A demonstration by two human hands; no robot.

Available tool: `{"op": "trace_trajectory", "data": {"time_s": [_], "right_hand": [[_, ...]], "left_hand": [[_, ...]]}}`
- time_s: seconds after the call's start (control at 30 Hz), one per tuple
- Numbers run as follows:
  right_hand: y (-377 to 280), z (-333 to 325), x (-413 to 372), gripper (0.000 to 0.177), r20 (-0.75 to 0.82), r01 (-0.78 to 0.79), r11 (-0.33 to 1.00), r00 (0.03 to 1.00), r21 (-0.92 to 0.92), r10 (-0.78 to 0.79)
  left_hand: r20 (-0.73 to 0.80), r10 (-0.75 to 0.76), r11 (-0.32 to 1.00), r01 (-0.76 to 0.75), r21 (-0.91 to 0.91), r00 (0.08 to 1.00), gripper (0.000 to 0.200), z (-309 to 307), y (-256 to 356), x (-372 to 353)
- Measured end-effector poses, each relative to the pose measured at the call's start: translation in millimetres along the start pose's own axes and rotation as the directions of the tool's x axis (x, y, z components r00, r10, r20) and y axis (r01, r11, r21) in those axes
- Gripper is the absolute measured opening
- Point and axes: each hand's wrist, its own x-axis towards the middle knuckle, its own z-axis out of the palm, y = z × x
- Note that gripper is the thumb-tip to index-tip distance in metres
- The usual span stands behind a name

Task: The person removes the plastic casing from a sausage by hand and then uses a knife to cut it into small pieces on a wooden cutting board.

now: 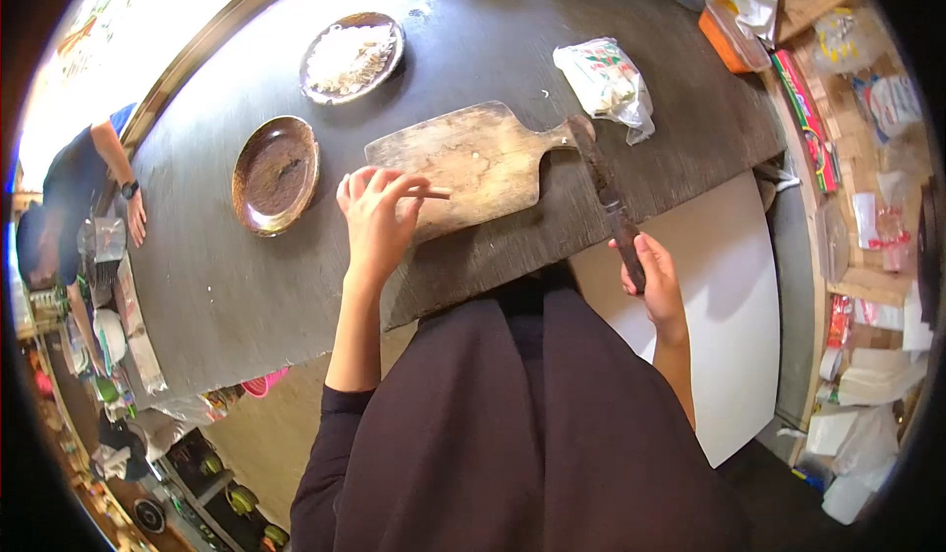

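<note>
A wooden cutting board (463, 163) lies on the dark table (473, 20), its handle pointing right. Over its left end is my left hand (379, 212), with a small thin brown piece (429, 194) between thumb and fingers. My right hand (655, 281) grips the dark handle of a knife (599, 172) at the table's front edge, the blade pointing up past the board's handle. Small pale bits lie on the board. An empty-looking brown oval dish (276, 175) is left of my left hand. Farther back, a round dish (353, 57) holds pale shredded food.
A white plastic bag (606, 81) lies beyond the board's handle. An orange container (734, 34) stands at the back right. At the far left another person (84, 182) rests a hand by the table edge. Packets fill a shelf on the right.
</note>
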Motion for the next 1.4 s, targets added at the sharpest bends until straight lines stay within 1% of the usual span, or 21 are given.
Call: {"op": "trace_trajectory", "data": {"time_s": [0.07,0.1,0.13,0.2,0.27,0.33,0.37,0.4,0.47,0.63,0.67,0.73,0.77,0.83,0.87,0.93,1.1,1.17,1.3,1.37,1.4], "right_hand": [[-6,17,11,0.041,-0.002,0.083,0.992,0.996,-0.092,-0.084],[-3,21,15,0.033,0.001,0.083,0.995,0.997,-0.063,-0.083],[-4,25,18,0.033,0.015,0.079,0.995,0.997,-0.068,-0.078],[-3,36,23,0.030,0.076,0.061,0.996,0.996,-0.058,-0.056],[3,48,28,0.030,0.086,0.093,0.994,0.992,-0.059,-0.088],[6,56,32,0.030,0.122,0.058,0.993,0.991,-0.102,-0.045],[5,62,32,0.031,0.104,0.053,0.992,0.994,-0.113,-0.041],[8,65,34,0.031,0.108,0.048,0.992,0.994,-0.116,-0.035],[15,68,36,0.034,0.113,0.132,0.958,0.988,-0.256,-0.106],[11,74,34,0.035,0.092,0.124,0.956,0.990,-0.265,-0.102],[11,73,34,0.035,0.067,0.129,0.947,0.991,-0.295,-0.115],[12,72,34,0.035,0.057,0.159,0.941,0.987,-0.299,-0.148],[12,71,35,0.035,0.048,0.190,0.934,0.982,-0.302,-0.184],[12,69,37,0.035,0.044,0.223,0.922,0.974,-0.317,-0.220],[12,68,37,0.035,0.042,0.255,0.908,0.966,-0.332,-0.256],[10,68,38,0.036,0.042,0.268,0.899,0.962,-0.345,-0.271],[8,67,42,0.035,0.054,0.249,0.906,0.968,-0.342,-0.246],[4,69,42,0.040,0.078,0.311,0.863,0.949,-0.398,-0.306],[-6,77,44,0.046,0.124,0.405,0.782,0.910,-0.475,-0.396],[-3,76,48,0.052,0.253,0.506,0.707,0.862,-0.493,-0.440],[-4,76,49,0.052,0.253,0.501,0.709,0.864,-0.496,-0.434]], "left_hand": [[-0.169,0.150,0.970,-0.111,0.218,0.974,0.039,5,4,-2],[-0.127,0.111,0.972,-0.081,0.221,0.986,0.048,3,1,-5],[-0.130,0.096,0.973,-0.066,0.221,0.987,0.048,3,-5,-8],[-0.125,0.018,0.998,-0.010,0.067,0.992,0.052,9,-21,-15],[-0.102,0.012,0.996,-0.003,0.086,0.995,0.052,11,-28,-14],[-0.126,0.061,0.996,-0.068,-0.051,0.990,0.051,16,-29,-4],[-0.119,0.117,0.993,-0.117,0.007,0.986,0.052,19,-30,3],[-0.118,0.110,0.994,-0.110,0.004,0.987,0.052,21,-28,10],[-0.114,0.215,0.962,-0.191,0.195,0.970,0.053,22,-23,23],[-0.146,0.288,0.947,-0.259,0.188,0.946,0.033,18,-30,41],[-0.146,0.286,0.948,-0.257,0.186,0.947,0.033,17,-33,40],[-0.015,0.251,0.957,-0.246,0.155,0.968,0.032,15,-38,40],[-0.016,0.252,0.957,-0.246,0.154,0.968,0.032,16,-42,37],[-0.115,0.281,0.958,-0.271,0.099,0.953,0.031,14,-43,30],[-0.115,0.283,0.957,-0.273,0.098,0.952,0.031,13,-39,28],[-0.211,0.313,0.948,-0.291,0.129,0.926,0.030,10,-27,25],[-0.140,0.297,0.955,-0.288,0.076,0.945,0.026,19,-36,26],[-0.182,0.245,0.968,-0.250,-0.004,0.952,0.024,21,-34,22],[-0.259,0.232,0.969,-0.246,-0.022,0.937,0.022,34,-31,12],[-0.328,0.224,0.972,-0.235,0.005,0.918,0.023,39,-28,10],[-0.325,0.220,0.973,-0.232,0.000,0.920,0.023,39,-27,8]]}}
